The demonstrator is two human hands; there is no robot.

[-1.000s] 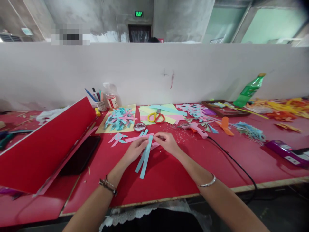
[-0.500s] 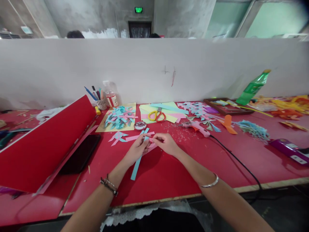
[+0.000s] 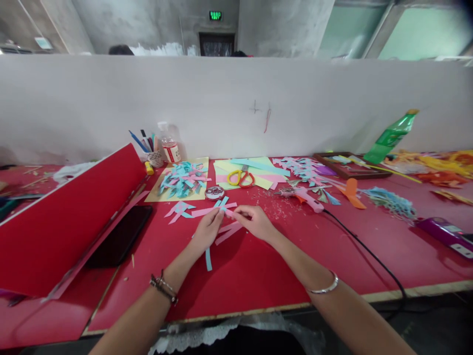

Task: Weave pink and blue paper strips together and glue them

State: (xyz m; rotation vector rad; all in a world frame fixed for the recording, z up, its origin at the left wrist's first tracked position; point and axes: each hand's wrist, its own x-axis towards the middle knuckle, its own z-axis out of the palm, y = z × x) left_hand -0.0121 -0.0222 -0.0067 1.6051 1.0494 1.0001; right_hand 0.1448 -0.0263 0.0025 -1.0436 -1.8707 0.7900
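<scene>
Between my hands, blue and pink paper strips cross each other. My left hand [image 3: 209, 226] is closed on the crossing, and a blue paper strip [image 3: 209, 259] hangs below it. My right hand [image 3: 254, 221] pinches the end of a pink paper strip [image 3: 229, 213] that runs from the left fingers. Under the hands, more pink strips [image 3: 229, 231] show against the red tabletop. Left of my hands lies a woven pink and blue paper piece [image 3: 180, 211]. A round tin [image 3: 215, 193] stands just beyond the fingers.
Yellow-and-red scissors [image 3: 241, 177] lie on paper sheets. A pink glue gun [image 3: 308, 198] trails a black cord at right. Cut paper pieces [image 3: 183, 178] are heaped at back left. A phone [image 3: 123, 236] lies beside a red board [image 3: 81, 217]. A green bottle [image 3: 391, 138] leans back right.
The blue strip has shifted from a long slant across my left hand to a shorter piece hanging below it. The pink strip is now stretched between my hands.
</scene>
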